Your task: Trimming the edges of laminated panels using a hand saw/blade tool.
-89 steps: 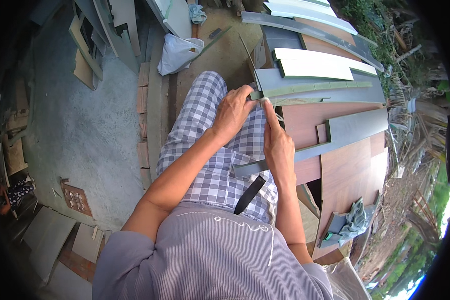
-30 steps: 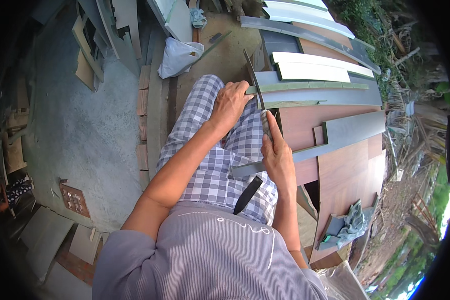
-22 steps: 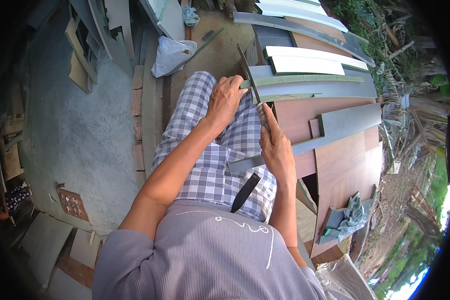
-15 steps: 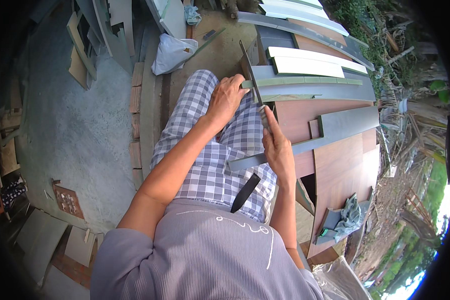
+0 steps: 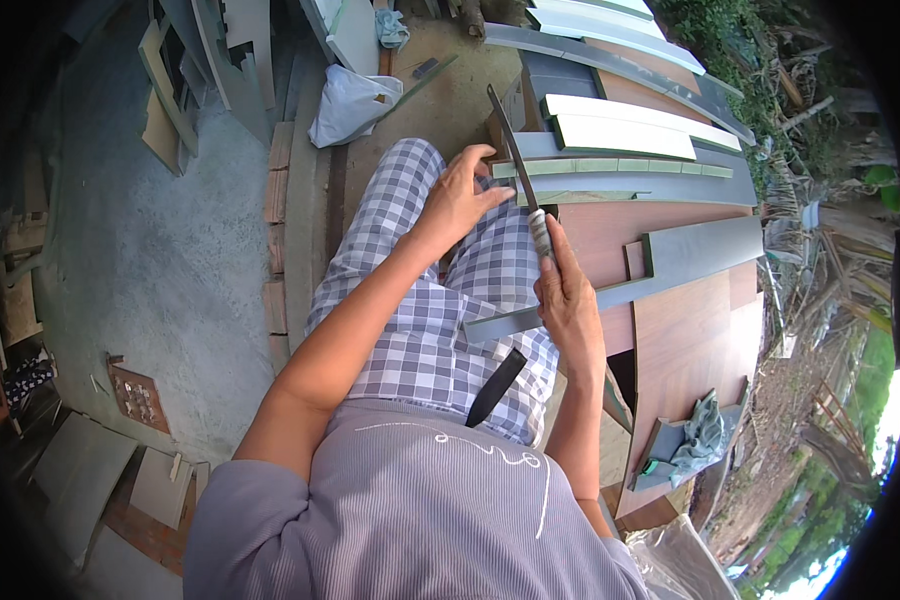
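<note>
A finger could be nicked, since the long blade (clenched by the right hand) is touched by the spread left hand.

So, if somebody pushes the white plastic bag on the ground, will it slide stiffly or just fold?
The white plastic bag looks crumpled and slack, so it would probably fold and deform rather than slide stiffly. It seems thin, so likely light. It lies slumped flat, so rolling seems unlikely.

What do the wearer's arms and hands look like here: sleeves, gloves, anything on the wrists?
Both forearms are bare. The left hand and right hand wear no gloves, and no watch, band or ring shows. Short sleeves of a grey-lilac ribbed shirt end above the elbows. The shirt front carries a thin white line marking.
</note>
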A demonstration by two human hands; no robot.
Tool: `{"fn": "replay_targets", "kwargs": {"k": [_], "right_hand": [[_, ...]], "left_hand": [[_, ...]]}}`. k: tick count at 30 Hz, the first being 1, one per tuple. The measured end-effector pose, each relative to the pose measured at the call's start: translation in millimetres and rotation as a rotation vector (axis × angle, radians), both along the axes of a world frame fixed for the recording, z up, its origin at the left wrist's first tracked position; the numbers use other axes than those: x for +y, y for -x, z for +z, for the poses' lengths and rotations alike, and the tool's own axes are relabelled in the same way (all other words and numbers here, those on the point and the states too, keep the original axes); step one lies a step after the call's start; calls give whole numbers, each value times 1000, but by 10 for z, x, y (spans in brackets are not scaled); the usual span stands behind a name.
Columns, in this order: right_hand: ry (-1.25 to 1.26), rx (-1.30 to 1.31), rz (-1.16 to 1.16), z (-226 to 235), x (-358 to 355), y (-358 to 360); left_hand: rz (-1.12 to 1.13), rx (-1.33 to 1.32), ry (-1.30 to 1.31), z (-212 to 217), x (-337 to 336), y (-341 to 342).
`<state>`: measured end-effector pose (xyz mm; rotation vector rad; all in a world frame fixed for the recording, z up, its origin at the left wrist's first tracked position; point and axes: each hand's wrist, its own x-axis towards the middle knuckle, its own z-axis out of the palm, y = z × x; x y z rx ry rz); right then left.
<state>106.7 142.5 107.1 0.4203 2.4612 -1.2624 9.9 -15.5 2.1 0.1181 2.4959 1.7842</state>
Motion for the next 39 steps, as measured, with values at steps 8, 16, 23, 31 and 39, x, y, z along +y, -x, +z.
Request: {"fn": "replay_targets", "kwargs": {"k": [8, 16, 23, 31, 39], "right_hand": [[-67, 47, 26, -9, 13, -95], [64, 53, -110, 80, 4, -208], [-106, 173, 18, 31, -23, -90], [-159, 273, 64, -165, -28, -136], [-120, 158, 48, -121, -65, -107]], "left_hand": [[-96, -692, -559, 144, -34, 66], [-46, -378, -409, 112, 30, -16], [-61, -631, -358, 208, -36, 34], [-47, -454, -447, 117, -4, 26], [-26, -227, -295, -109, 30, -4]]}}
